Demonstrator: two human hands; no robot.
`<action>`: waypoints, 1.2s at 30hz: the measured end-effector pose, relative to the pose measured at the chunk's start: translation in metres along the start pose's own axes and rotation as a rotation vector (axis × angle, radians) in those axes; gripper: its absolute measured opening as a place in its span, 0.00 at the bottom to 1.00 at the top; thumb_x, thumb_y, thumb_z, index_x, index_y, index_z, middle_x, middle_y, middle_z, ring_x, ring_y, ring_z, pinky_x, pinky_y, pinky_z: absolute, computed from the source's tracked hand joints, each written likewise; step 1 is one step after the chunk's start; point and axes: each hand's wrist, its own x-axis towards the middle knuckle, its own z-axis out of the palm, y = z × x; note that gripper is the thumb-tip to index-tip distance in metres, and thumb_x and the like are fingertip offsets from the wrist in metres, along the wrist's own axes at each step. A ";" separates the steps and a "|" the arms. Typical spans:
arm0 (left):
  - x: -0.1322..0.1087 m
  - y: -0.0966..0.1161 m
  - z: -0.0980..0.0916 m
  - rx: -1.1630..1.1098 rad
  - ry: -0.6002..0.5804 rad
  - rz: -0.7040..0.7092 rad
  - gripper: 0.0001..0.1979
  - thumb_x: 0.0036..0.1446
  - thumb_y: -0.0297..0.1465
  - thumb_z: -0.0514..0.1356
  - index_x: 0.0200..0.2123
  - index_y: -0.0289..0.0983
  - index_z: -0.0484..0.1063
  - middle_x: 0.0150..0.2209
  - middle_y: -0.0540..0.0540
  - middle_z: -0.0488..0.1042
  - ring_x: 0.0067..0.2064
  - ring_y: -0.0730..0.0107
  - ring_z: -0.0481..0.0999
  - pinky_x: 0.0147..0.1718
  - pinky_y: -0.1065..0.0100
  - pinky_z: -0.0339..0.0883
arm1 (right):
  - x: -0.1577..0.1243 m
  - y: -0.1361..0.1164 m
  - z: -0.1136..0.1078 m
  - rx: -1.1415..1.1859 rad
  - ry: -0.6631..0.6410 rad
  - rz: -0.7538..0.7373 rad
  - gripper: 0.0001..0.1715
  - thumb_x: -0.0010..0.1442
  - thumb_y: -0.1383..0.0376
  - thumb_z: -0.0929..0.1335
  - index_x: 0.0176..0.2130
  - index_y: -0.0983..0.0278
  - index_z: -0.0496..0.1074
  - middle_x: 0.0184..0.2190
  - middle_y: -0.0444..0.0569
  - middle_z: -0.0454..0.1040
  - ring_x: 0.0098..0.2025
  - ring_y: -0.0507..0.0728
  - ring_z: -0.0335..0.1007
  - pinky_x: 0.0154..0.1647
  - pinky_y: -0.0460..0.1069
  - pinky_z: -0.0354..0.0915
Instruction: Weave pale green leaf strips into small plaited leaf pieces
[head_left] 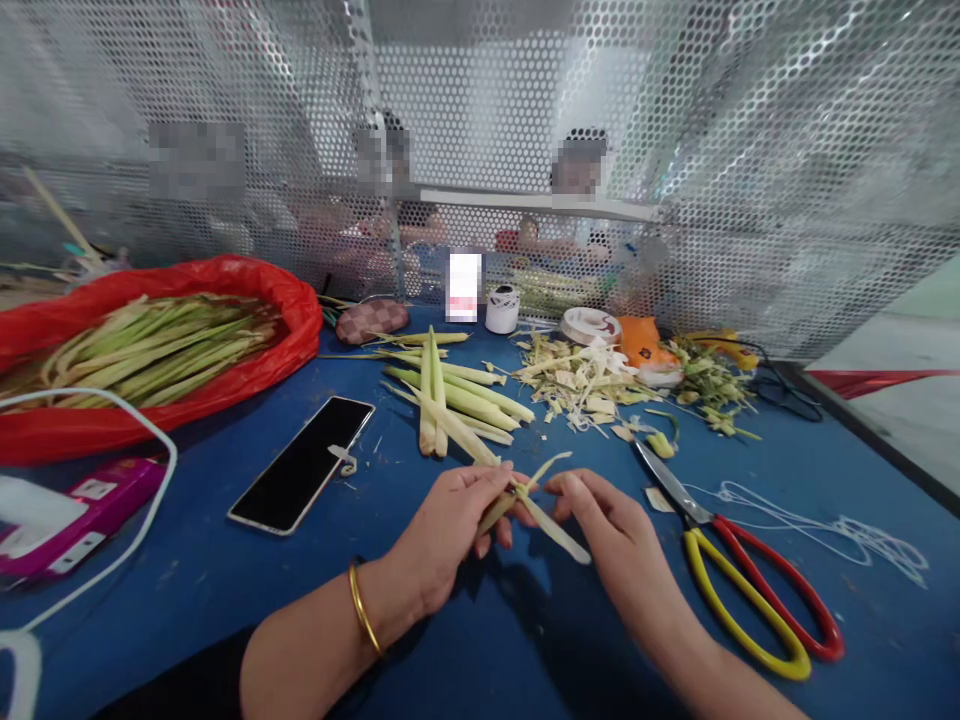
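Note:
My left hand (469,510) is closed around a small knot of pale green leaf strips (555,530), pinched between thumb and fingers. One long end of the bundle points away from me, and shorter ends stick out to the right. Just right of it, my right hand (607,520) has its thumb and fingers curled together close to the loose ends; whatever is between them is too small to make out. Beyond my hands lies a pile of cut pale green leaf stalks (472,395). Scissors (720,540) with one red and one yellow handle rest right of my right hand.
A red plastic bag (292,300) of long leaves stands at left. A phone (304,465) and a magenta box (112,510) with a white cable lie nearer. Leaf scraps (574,375), a tape roll (591,325) and white string (847,530) are right. A perforated metal screen (480,90) closes the back.

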 end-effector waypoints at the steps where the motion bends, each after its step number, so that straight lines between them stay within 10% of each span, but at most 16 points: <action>1: -0.001 0.000 0.000 0.013 -0.030 -0.015 0.22 0.56 0.46 0.56 0.36 0.32 0.76 0.25 0.46 0.75 0.19 0.79 0.64 0.15 0.77 0.48 | 0.002 -0.001 0.000 0.121 -0.011 0.071 0.24 0.60 0.47 0.63 0.26 0.62 0.70 0.24 0.44 0.69 0.31 0.55 0.65 0.32 0.47 0.58; 12: -0.003 -0.004 0.002 0.153 -0.166 -0.133 0.09 0.49 0.34 0.64 0.27 0.33 0.76 0.16 0.53 0.67 0.18 0.81 0.61 0.18 0.76 0.49 | 0.001 0.001 0.004 0.293 0.039 0.049 0.18 0.53 0.57 0.71 0.20 0.63 0.67 0.20 0.41 0.66 0.27 0.52 0.59 0.31 0.46 0.57; 20: 0.000 -0.003 -0.003 -0.368 -0.157 -0.222 0.11 0.45 0.35 0.69 0.29 0.33 0.77 0.20 0.53 0.66 0.20 0.83 0.62 0.19 0.78 0.50 | 0.006 -0.008 -0.004 0.209 -0.107 -0.018 0.16 0.58 0.53 0.67 0.36 0.63 0.74 0.32 0.47 0.77 0.38 0.57 0.70 0.41 0.49 0.64; 26: 0.003 -0.007 -0.006 -0.426 -0.177 -0.189 0.12 0.50 0.36 0.65 0.34 0.33 0.77 0.21 0.51 0.69 0.21 0.79 0.67 0.20 0.77 0.57 | 0.002 -0.009 -0.002 0.040 -0.174 -0.112 0.14 0.59 0.60 0.67 0.25 0.64 0.72 0.24 0.45 0.74 0.31 0.54 0.69 0.35 0.47 0.63; 36: -0.002 0.001 -0.006 -0.435 -0.200 -0.320 0.07 0.49 0.25 0.65 0.35 0.34 0.76 0.23 0.51 0.75 0.19 0.82 0.70 0.17 0.81 0.61 | 0.002 -0.002 -0.007 -0.460 -0.001 -0.579 0.12 0.64 0.69 0.61 0.30 0.60 0.67 0.25 0.41 0.73 0.30 0.52 0.69 0.57 0.57 0.52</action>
